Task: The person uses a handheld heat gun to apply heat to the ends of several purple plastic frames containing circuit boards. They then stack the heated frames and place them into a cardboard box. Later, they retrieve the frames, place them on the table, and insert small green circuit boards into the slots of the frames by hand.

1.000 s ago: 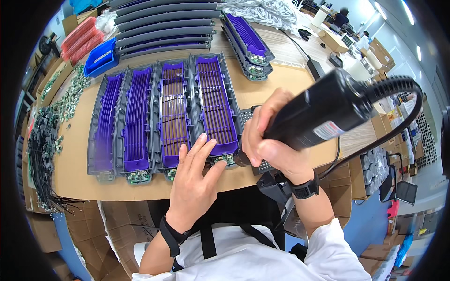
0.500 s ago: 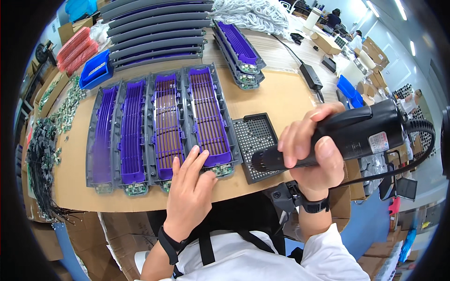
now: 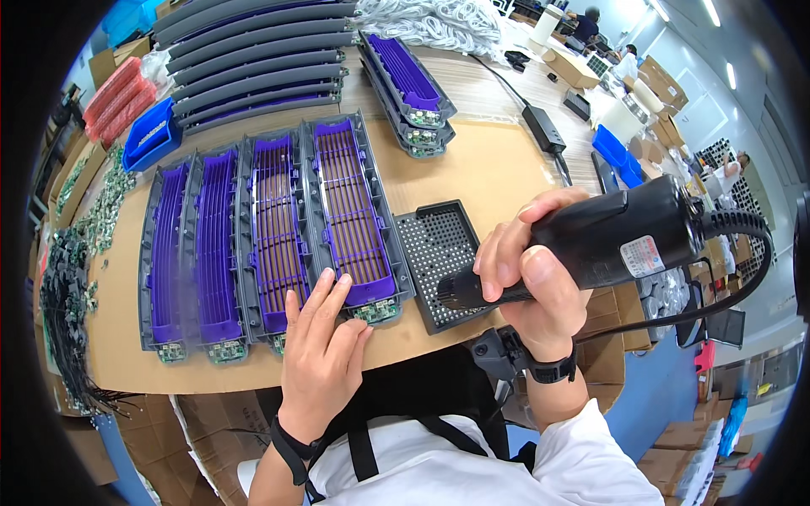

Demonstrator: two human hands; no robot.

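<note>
My right hand grips a thick black corded electric screwdriver, its narrow slotted end over a black screw tray. Small metal pieces like screws sit in the tray's grid of holes. Whether the tool's tip touches them is hidden. My left hand holds nothing, fingers stretched out over the near ends of the two right-hand panels. Four grey panels with purple slatted inserts lie side by side: the rightmost panel, the third panel, the second panel and the leftmost panel. Green circuit boards show at their near ends.
Stacked grey panels and two more purple-lined panels stand behind. Blue bins, loose circuit boards and black cables lie left. White cords are heaped far back; a power adapter sits right.
The whole scene has shifted slightly left in the view. Both hands and the electric screwdriver keep nearly the same places relative to the panels and tray.
</note>
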